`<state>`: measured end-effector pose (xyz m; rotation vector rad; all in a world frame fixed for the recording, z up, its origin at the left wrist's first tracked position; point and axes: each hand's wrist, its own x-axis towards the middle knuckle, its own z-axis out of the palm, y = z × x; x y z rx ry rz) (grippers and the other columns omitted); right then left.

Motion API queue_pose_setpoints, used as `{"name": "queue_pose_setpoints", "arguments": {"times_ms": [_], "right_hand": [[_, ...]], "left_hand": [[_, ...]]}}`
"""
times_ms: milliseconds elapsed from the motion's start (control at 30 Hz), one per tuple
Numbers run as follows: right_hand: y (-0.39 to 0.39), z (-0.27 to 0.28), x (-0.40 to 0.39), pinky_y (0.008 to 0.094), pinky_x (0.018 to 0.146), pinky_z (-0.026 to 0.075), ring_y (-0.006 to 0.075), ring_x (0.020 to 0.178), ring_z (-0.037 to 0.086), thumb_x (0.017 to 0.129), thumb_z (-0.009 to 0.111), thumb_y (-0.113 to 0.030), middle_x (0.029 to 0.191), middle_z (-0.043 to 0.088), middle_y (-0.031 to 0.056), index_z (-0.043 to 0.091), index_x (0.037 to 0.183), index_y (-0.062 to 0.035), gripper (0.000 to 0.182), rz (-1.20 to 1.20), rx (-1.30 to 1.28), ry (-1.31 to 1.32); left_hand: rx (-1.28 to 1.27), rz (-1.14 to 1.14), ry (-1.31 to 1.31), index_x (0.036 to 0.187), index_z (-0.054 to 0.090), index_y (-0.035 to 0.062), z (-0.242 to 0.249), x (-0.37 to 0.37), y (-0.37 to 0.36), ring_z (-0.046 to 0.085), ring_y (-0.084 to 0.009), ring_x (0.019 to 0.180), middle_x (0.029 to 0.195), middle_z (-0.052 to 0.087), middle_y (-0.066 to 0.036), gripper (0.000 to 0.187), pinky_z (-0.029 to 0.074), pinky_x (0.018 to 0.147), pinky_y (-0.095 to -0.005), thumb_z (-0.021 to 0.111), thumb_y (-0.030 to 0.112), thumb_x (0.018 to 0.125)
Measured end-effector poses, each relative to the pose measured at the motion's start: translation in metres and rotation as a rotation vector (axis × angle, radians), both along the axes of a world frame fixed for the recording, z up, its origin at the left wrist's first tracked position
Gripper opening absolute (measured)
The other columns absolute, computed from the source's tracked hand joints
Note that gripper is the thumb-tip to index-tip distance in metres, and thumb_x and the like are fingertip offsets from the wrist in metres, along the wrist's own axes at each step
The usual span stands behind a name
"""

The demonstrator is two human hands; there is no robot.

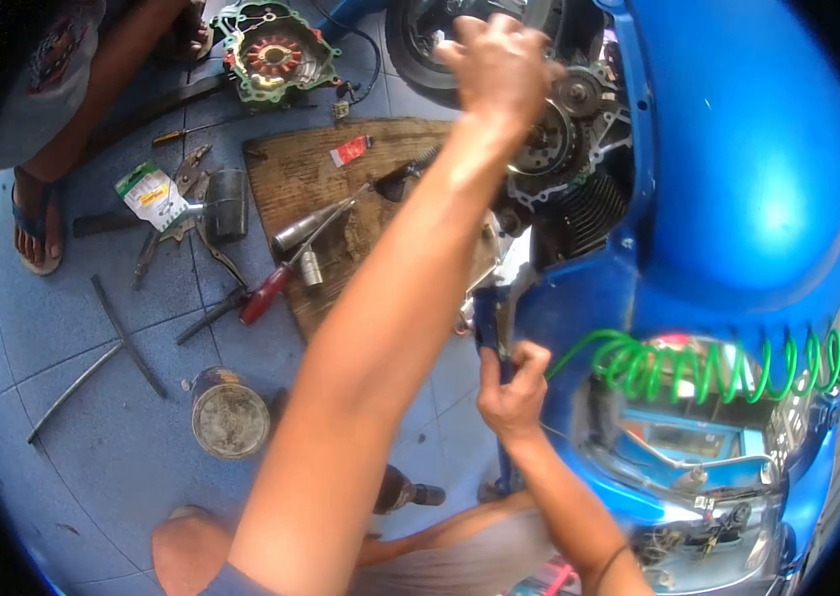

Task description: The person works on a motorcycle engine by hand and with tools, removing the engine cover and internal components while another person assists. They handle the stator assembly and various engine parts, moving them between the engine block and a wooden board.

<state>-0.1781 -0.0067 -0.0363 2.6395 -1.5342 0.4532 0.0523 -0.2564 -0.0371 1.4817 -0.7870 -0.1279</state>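
Note:
My left hand reaches up over the scooter's opened engine, slightly blurred, its fingers bent and apart. I see nothing in it, though its palm side is hidden. My right hand is closed around a dark air blow gun, thumb pointing up, beside the blue body panel. A green coiled air hose runs to this hand from the right. The engine's round clutch part and gear are exposed below and beside my left hand.
A stained wooden board bears sockets and a red-handled screwdriver. Left lie a mallet, pliers and a white-green packet. An engine cover with a copper stator, a can and another person's foot are nearby.

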Motion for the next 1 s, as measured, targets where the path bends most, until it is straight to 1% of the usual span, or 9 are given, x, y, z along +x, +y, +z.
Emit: {"name": "queue_pose_setpoints", "arguments": {"times_ms": [100,167,233,367,567,633,700,833,1000], "right_hand": [[-0.001,0.000,0.003,0.0403,0.055,0.044,0.0313,0.057,0.051,0.087,0.076,-0.009,0.073,0.046,0.0119,0.039,0.098,-0.0029,0.039,0.002,0.006,-0.020],[-0.001,-0.001,0.001,0.0409,0.055,0.045,0.0321,0.058,0.052,0.088,0.075,-0.010,0.073,0.047,0.0124,0.039,0.099,-0.0029,0.038,0.011,-0.001,-0.009],[-0.003,-0.001,0.000,0.0415,0.055,0.045,0.0327,0.058,0.053,0.088,0.075,-0.010,0.074,0.047,0.0128,0.040,0.099,-0.0026,0.038,0.019,-0.017,-0.004],[-0.002,-0.002,-0.001,0.0427,0.056,0.046,0.0343,0.059,0.055,0.089,0.074,-0.012,0.074,0.049,0.0137,0.042,0.100,-0.0017,0.036,0.049,-0.063,0.020],[-0.011,-0.023,-0.039,0.0420,0.065,0.052,0.0344,0.068,0.063,0.083,0.079,-0.027,0.080,0.060,0.0165,0.048,0.107,-0.0026,0.046,-0.081,0.045,0.010],[0.004,-0.001,-0.007,0.0406,0.071,0.053,0.0326,0.073,0.064,0.080,0.082,-0.035,0.084,0.062,0.0169,0.048,0.109,-0.0009,0.056,-0.135,0.051,0.112],[0.001,-0.001,-0.002,0.0405,0.073,0.053,0.0331,0.075,0.065,0.079,0.083,-0.037,0.085,0.063,0.0174,0.048,0.111,-0.0006,0.060,-0.138,0.058,0.125],[0.002,-0.003,-0.009,0.0404,0.073,0.052,0.0340,0.077,0.065,0.077,0.083,-0.039,0.087,0.064,0.0182,0.047,0.112,-0.0008,0.063,-0.193,0.080,0.085],[-0.003,-0.004,-0.024,0.0446,0.074,0.052,0.0424,0.077,0.064,0.081,0.080,-0.038,0.084,0.063,0.0197,0.049,0.113,-0.0029,0.057,-0.095,0.016,0.048]], "left_hand": [[0.080,-0.039,0.261,0.121,0.072,0.0163,0.004,0.034,0.041,0.042,-0.0324,0.142,0.137,0.063,-0.012,0.046,0.035,0.108,-0.0496,0.076,0.046,0.085],[-0.087,0.173,0.337,0.107,0.077,0.0143,-0.001,0.026,0.058,0.049,-0.0293,0.118,0.118,0.067,-0.006,0.034,0.034,0.096,-0.0546,0.078,0.037,0.082],[0.013,0.126,0.372,0.109,0.077,0.0211,0.006,0.018,0.092,0.053,-0.0355,0.119,0.120,0.069,-0.008,0.036,0.042,0.095,-0.0578,0.076,0.044,0.082],[0.060,-0.116,0.405,0.107,0.076,0.0146,0.035,-0.018,0.120,0.057,-0.0352,0.113,0.114,0.069,-0.013,0.035,0.046,0.094,-0.0528,0.075,0.040,0.083],[-0.026,-0.371,0.245,0.103,0.075,0.0037,0.073,-0.034,0.112,0.062,-0.0356,0.107,0.107,0.070,-0.016,0.025,0.049,0.091,-0.0519,0.064,0.014,0.082],[0.096,-0.276,0.250,0.101,0.076,0.0036,0.071,-0.039,0.107,0.063,-0.0344,0.109,0.110,0.071,-0.017,0.024,0.048,0.094,-0.0529,0.066,0.014,0.081],[0.073,-0.298,0.478,0.116,0.072,0.0056,0.070,-0.047,0.082,0.047,-0.0319,0.132,0.128,0.062,-0.015,0.032,0.032,0.114,-0.0514,0.068,0.018,0.086],[0.225,-0.404,0.244,0.098,0.077,0.0051,0.061,-0.039,0.107,0.064,-0.0345,0.112,0.112,0.072,-0.017,0.022,0.047,0.097,-0.0538,0.067,0.015,0.081],[0.196,-0.473,0.291,0.101,0.074,0.0030,0.057,-0.055,0.147,0.065,-0.0373,0.109,0.108,0.071,-0.019,0.031,0.050,0.091,-0.0533,0.075,0.029,0.084]]}}
